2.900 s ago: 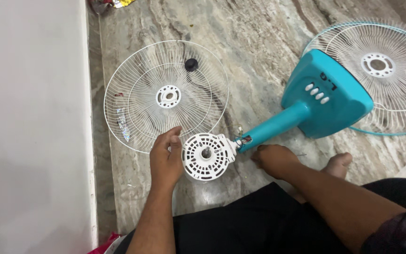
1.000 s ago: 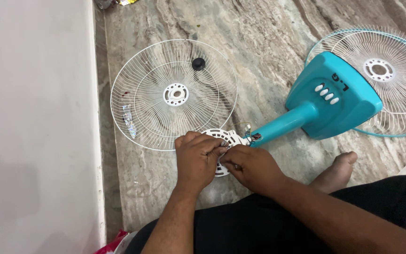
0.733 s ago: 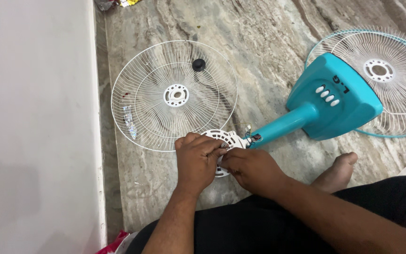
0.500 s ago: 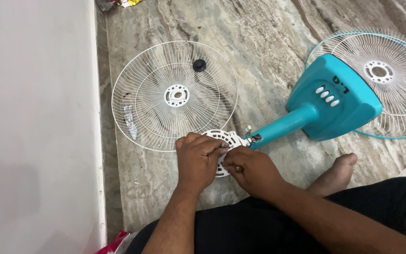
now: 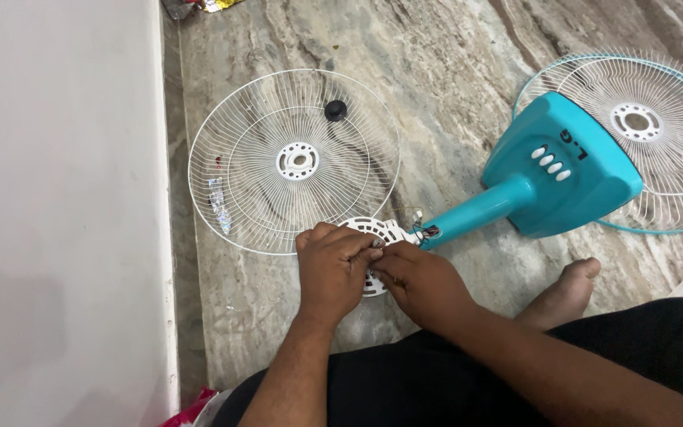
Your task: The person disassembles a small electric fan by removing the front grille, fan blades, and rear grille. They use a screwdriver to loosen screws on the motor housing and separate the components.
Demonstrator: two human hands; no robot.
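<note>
White motor housing (image 5: 373, 231) under my left hand (image 5: 330, 273) and right hand (image 5: 420, 281), both pinching it, its rim at 12 o'clock of my knuckles.

Round white slotted plastic motor cover (image 5: 373, 231) mostly hidden under left hand (image 5: 330, 272) and right hand (image 5: 423, 282). Teal-rimmed white wire fan guard (image 5: 658, 119) cut off at right edge. Fingertip contents too small to tell.

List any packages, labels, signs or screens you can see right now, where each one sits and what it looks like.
Raised mark on the teal fan base: two letter-like shapes above the row of white buttons, same teal as the base.
Shiny wrapper: top edge by the wall, crumpled, gold and silver.
Pink and white packet: bottom edge beside the left arm, only a corner showing.
Glittery sticker strip: left side of the white fan grille, narrow, silvery.
No screens or signs.
</note>
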